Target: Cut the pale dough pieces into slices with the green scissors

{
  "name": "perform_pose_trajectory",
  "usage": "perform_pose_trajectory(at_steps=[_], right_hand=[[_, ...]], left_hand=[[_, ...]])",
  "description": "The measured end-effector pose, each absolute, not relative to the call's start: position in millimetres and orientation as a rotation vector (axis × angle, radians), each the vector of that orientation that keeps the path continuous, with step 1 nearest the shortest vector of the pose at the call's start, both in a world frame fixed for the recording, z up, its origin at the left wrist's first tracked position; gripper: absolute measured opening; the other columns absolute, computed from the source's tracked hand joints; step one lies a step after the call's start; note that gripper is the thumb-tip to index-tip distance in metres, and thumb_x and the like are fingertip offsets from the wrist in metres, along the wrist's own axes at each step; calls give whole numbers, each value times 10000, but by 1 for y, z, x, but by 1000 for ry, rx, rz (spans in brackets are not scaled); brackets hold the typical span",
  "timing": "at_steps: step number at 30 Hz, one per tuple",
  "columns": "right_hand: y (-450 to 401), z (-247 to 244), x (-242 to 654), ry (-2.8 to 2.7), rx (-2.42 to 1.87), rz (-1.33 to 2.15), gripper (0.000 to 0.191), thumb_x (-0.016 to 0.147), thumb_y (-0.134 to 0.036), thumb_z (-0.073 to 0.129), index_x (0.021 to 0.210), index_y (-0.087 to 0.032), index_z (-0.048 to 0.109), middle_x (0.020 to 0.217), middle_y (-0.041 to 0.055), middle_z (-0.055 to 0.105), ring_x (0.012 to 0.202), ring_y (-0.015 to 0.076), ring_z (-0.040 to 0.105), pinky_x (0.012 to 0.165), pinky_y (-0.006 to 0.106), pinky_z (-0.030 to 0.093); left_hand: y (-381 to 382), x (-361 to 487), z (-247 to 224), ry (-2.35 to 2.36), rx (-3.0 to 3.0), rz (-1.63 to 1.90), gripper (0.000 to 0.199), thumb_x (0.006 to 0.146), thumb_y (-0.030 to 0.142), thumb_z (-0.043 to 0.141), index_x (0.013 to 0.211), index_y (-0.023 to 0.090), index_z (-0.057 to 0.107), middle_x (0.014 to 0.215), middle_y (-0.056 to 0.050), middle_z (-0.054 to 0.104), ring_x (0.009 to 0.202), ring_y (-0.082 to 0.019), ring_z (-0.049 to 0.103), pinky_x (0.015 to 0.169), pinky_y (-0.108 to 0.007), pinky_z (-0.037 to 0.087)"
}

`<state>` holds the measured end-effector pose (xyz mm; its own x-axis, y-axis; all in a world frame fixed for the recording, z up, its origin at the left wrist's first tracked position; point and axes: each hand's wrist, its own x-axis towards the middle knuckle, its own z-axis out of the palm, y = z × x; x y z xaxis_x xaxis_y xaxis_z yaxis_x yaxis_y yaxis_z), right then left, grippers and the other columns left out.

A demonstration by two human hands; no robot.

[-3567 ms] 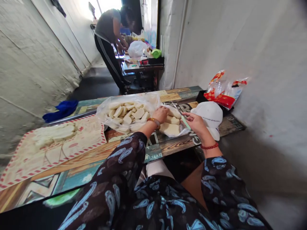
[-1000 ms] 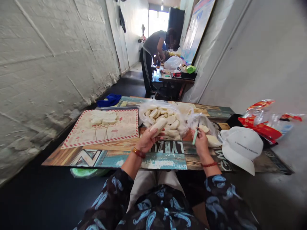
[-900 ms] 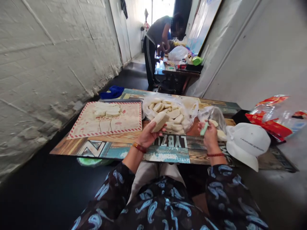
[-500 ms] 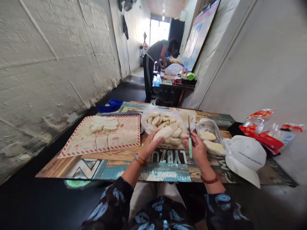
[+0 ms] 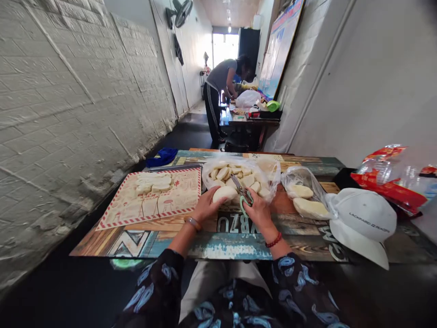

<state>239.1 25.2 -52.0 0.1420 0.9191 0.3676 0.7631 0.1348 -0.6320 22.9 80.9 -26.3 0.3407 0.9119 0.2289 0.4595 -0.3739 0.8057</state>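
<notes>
My left hand is closed around a pale, smooth, oval piece of food, whose exact kind I cannot make out. In my right hand is a pair of scissors with light green handles. The blades point up and to the left, just right of the held piece. Right behind both hands lies an opened clear plastic bag full of similar pale pieces. Several flat pale pieces rest on a printed paper sheet to the left.
A smaller bag with two large pale pieces sits right, beside a white cap. Red and clear packaging lies beyond it. Blue cloth is at the table's back left. Another person bends over a farther table.
My right hand has moved left with the scissors, which now lean toward the pale piece rather than standing upright. The held piece is lower and more level. The view has shifted slightly.
</notes>
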Motion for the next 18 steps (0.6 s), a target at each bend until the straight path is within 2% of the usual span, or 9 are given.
perform_pose_trajectory(at_steps=[4,8,13,18], right_hand=[[9,-57,243,-1711,-1628,187,553,852,-205,574,1402,-159,535,1217,137,711,1053,280,692,957,427,536],[-4,-60,246,-1702,-1568,131,570,802,-112,572,1369,-160,551,1250,130,694,1086,270,675,979,420,529],[-29,-67,240,-1679,-1479,232,510,792,-115,564,1298,-175,589,1213,114,713,1058,253,694,956,407,553],[-52,-70,232,-1697,-1400,366,515,750,-94,547,1253,-175,622,1187,106,728,1027,243,710,941,398,563]], left_hand=[[67,27,-30,1227,1983,922,589,826,567,590,1239,150,633,1244,-126,681,1136,-297,630,1026,-424,460],[46,24,-31,1250,1861,983,588,858,592,536,1203,130,649,1203,-130,696,1109,-290,634,998,-416,471],[19,16,-31,1257,1762,1036,590,855,610,543,1160,122,674,1169,-137,707,1074,-295,642,969,-417,482],[3,10,-35,1195,1690,1052,497,836,567,615,1081,146,716,1098,-112,727,1035,-285,646,931,-402,499]])
